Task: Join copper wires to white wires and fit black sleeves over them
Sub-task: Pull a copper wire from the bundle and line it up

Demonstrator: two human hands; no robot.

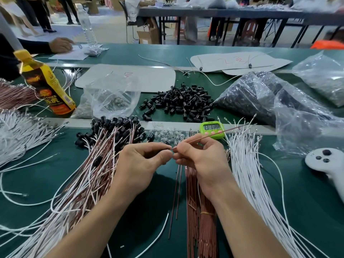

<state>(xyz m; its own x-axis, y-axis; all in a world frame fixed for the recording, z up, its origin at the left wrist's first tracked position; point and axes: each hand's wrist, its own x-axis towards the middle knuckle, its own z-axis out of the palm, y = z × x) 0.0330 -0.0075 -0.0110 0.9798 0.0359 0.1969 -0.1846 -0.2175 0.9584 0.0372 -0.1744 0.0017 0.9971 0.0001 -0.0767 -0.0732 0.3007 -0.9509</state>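
Note:
My right hand (201,157) pinches a thin copper wire (214,134) that slants up to the right past a green timer. My left hand (143,161) meets it at the wire's near end, fingers closed on something small and dark that I cannot make out. Under my right wrist lies a bundle of copper wires (197,211). Loose white wires (247,164) fan out to its right. A heap of finished copper-and-white pairs with black sleeves (104,146) lies to the left. Loose black sleeves (182,101) are piled behind.
A green timer (212,128) stands on the belt's rail. A yellow bottle (46,84) and a clear bag (113,97) stand at the left, plastic bags (260,97) at the right, a white controller (327,161) at the far right. Another person's hand (61,45) rests at the back left.

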